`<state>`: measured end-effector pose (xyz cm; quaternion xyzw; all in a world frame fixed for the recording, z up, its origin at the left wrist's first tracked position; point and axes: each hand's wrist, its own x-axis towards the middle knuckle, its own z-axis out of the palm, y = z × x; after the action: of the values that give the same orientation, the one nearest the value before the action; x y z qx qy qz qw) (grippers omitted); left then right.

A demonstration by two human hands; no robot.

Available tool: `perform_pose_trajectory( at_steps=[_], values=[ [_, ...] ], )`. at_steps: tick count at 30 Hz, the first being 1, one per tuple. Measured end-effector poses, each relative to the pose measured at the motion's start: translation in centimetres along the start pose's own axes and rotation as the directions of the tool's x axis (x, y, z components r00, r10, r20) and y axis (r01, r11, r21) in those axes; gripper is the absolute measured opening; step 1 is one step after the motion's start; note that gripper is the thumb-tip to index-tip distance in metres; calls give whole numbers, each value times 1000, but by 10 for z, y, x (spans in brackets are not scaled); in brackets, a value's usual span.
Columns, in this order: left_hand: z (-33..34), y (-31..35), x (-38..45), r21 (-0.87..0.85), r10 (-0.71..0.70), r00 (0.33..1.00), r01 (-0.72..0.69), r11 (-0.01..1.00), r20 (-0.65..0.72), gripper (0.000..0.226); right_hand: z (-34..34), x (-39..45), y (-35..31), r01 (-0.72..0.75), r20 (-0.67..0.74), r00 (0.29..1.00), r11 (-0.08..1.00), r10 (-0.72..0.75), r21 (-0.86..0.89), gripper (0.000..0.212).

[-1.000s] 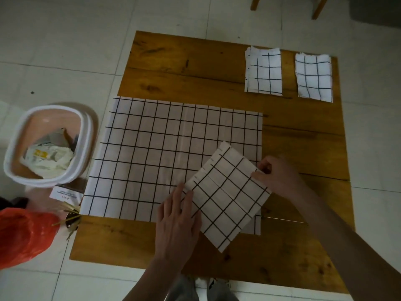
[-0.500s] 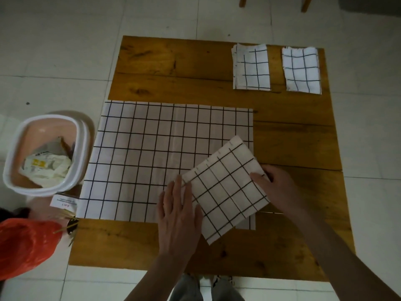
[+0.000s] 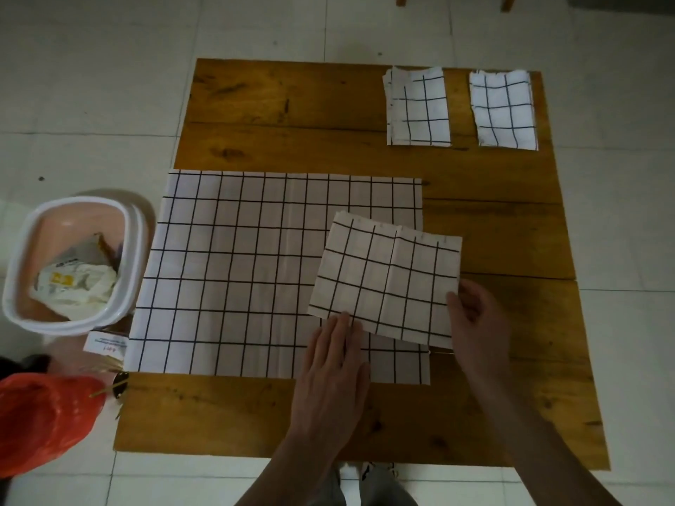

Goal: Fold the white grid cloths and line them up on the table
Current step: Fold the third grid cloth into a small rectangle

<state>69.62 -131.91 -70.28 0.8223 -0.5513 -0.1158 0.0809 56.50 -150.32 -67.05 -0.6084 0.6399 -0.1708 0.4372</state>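
Our right hand (image 3: 475, 315) pinches the floppy half-folded cloth (image 3: 387, 283) by its edge, left hand (image 3: 336, 363) flat, so we'd grab corners.

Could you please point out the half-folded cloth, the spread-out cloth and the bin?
half-folded cloth (image 3: 387, 283), head view, its middle.
spread-out cloth (image 3: 241, 272), head view, its flat middle.
bin (image 3: 47, 319), head view, its white rim.

Bare forearms, no sleeves; trousers perhaps grey (image 3: 330, 487).
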Motion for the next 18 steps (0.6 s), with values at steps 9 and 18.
perform_pose_trajectory(
  at_steps=[9,18],
  values=[
    [2,-1,-6,-15,51,999,-51,999,-5,53,2,2,0,211,-93,969,961,-230,-178,40],
    [14,-19,-6,-72,103,994,-105,992,-24,59,49,-67,55,818,569,561,295,-601,-495,56]
  ],
)
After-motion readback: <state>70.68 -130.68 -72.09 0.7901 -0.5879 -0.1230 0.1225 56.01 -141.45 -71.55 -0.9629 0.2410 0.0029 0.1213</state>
